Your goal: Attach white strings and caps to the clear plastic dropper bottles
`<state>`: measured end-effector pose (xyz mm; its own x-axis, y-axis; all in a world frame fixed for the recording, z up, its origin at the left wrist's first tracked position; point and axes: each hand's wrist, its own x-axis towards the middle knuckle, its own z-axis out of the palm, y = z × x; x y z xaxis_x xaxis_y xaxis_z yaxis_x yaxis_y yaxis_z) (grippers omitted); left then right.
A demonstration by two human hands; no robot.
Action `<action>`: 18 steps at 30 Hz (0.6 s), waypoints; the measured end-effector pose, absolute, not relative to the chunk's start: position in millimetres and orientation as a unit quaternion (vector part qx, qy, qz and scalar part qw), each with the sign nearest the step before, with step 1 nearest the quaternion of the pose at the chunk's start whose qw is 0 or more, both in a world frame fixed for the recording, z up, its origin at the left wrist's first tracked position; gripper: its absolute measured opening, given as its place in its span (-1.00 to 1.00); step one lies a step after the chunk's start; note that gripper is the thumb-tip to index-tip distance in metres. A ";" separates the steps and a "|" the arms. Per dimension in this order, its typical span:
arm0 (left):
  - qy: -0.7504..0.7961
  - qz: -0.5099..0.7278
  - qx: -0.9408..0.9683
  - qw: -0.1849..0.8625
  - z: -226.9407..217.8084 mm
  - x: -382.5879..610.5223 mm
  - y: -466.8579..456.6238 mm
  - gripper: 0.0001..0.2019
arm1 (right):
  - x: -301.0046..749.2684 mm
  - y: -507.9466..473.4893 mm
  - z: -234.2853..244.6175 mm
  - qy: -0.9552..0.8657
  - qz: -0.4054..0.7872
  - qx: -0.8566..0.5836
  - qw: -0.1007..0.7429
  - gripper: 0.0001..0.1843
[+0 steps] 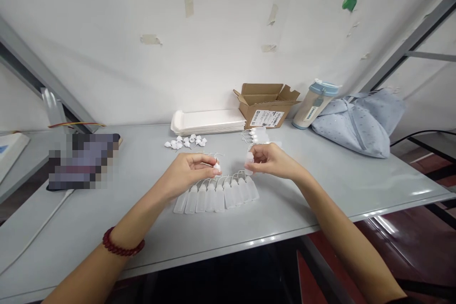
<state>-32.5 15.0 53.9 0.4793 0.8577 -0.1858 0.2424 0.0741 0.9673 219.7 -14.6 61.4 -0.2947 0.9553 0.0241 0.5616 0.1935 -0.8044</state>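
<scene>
My left hand [200, 167] pinches a small white pointed cap [217, 166] between thumb and fingertips. In my right hand [271, 159] is a small translucent plastic bottle [248, 163], gripped by thumb and fingers. The cap and the bottle are apart. Below both hands, a row of flat translucent bottles [220, 198] lies on the table, with thin white tubes or strings at their necks. Behind my left hand sits a loose group of white caps [186, 141]. More translucent bottles [260, 133] with white tops lie behind my right hand, partly covered by it.
White trays [210, 121] are stacked against the wall beside an open cardboard box [267, 107]. A blue-lidded drinking bottle [316, 104] and a light blue cloth bag [356, 126] stand at right. A blurred-out phone-like object [83, 161] with a white cable lies on the left of the grey table [285, 213].
</scene>
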 end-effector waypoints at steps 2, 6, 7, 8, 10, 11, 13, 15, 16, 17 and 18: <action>0.426 0.255 0.625 0.602 52.6 -29.5 11.8 -0.68 | 213.4 -16.0 57.6 -0.710 0.374 -0.512 0.307 -0.75; 0.397 0.262 0.647 0.596 53.2 -25.7 6.9 -0.73 | 203.2 -16.8 48.8 -0.685 0.407 -0.499 0.340 -0.71; 0.389 0.270 0.653 0.591 53.6 -24.8 5.9 -0.74 | 201.3 -16.7 46.8 -0.683 0.400 -0.501 0.350 -0.68; 0.381 0.279 0.658 0.587 53.8 -23.9 4.9 -0.75 | 199.6 -16.6 45.0 -0.683 0.388 -0.505 0.358 -0.66; 0.369 0.300 0.662 0.579 53.9 -21.7 2.9 -0.76 | 197.0 -16.3 42.3 -0.687 0.356 -0.513 0.371 -0.63; 0.367 0.312 0.661 0.576 53.6 -20.5 2.1 -0.76 | 195.8 -16.3 41.3 -0.691 0.341 -0.517 0.373 -0.63; 0.366 0.339 0.653 0.570 52.6 -18.4 0.9 -0.75 | 193.7 -16.7 39.9 -0.703 0.316 -0.522 0.365 -0.65; 0.360 0.370 0.640 0.569 51.2 -16.8 0.3 -0.76 | 191.6 -17.8 38.8 -0.717 0.299 -0.522 0.354 -0.66; 0.355 0.383 0.632 0.572 50.5 -16.3 0.3 -0.77 | 190.4 -18.5 38.3 -0.723 0.293 -0.518 0.350 -0.66; 0.349 0.396 0.625 0.576 50.0 -16.0 0.3 -0.78 | 189.1 -19.2 37.9 -0.730 0.289 -0.513 0.348 -0.65; 0.344 0.406 0.618 0.578 49.7 -15.8 0.4 -0.79 | 187.7 -20.0 37.5 -0.736 0.285 -0.505 0.348 -0.65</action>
